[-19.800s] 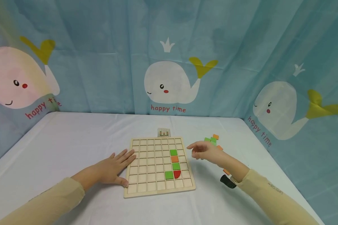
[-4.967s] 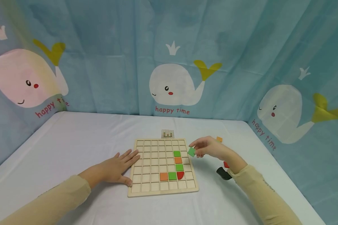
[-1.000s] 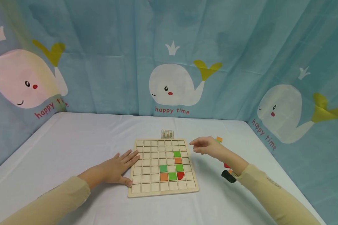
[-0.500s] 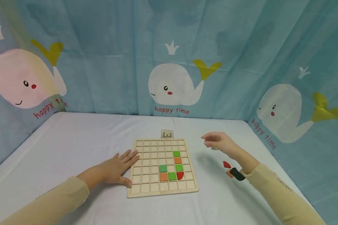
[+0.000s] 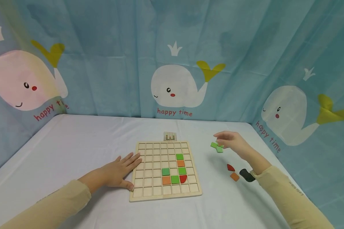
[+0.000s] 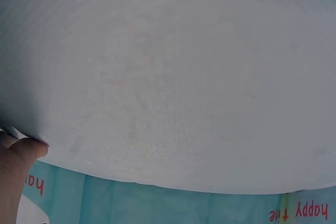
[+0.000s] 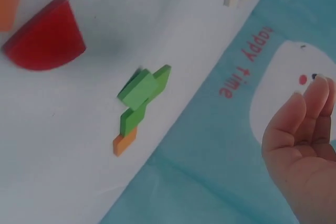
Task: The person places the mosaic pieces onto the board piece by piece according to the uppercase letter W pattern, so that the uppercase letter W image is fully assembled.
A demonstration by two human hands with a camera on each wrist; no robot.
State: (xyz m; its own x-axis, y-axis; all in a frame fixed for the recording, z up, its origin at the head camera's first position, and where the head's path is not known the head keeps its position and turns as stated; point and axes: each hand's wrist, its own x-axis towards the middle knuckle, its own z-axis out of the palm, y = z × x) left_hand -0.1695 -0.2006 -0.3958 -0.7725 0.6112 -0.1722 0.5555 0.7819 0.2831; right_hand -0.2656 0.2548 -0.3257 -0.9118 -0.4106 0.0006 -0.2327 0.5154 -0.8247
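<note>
In the head view my left hand [image 5: 118, 171] lies flat with fingers spread, fingertips and thumb on the left edge of the wooden grid board [image 5: 149, 190]. Set in the board's squares are several tiles: green [image 5: 180, 156], orange [image 5: 181, 163], a darker green [image 5: 165, 171] and a red quarter-round tile [image 5: 183, 179]. To the board's right, my right hand [image 5: 235, 144] hovers near loose green tiles [image 5: 214, 144], overlapping some of them. Its fingers are loosely bent and hold nothing. The right wrist view shows this hand [image 7: 304, 140] apart from the green tiles [image 7: 139, 90].
Nearer on the right lie a loose red quarter-round tile [image 5: 230, 167] and an orange tile [image 5: 234, 176]. A black object [image 5: 247, 175] sits beside the right sleeve. Behind the board is a small grid-pattern card [image 5: 170, 136]. Another orange tile [image 7: 125, 141] shows in the right wrist view.
An orange and a darker green tile have joined the board since the oldest frame. Lately my right hand, empty, has moved right from the board to the loose tiles. My left hand stays put.
</note>
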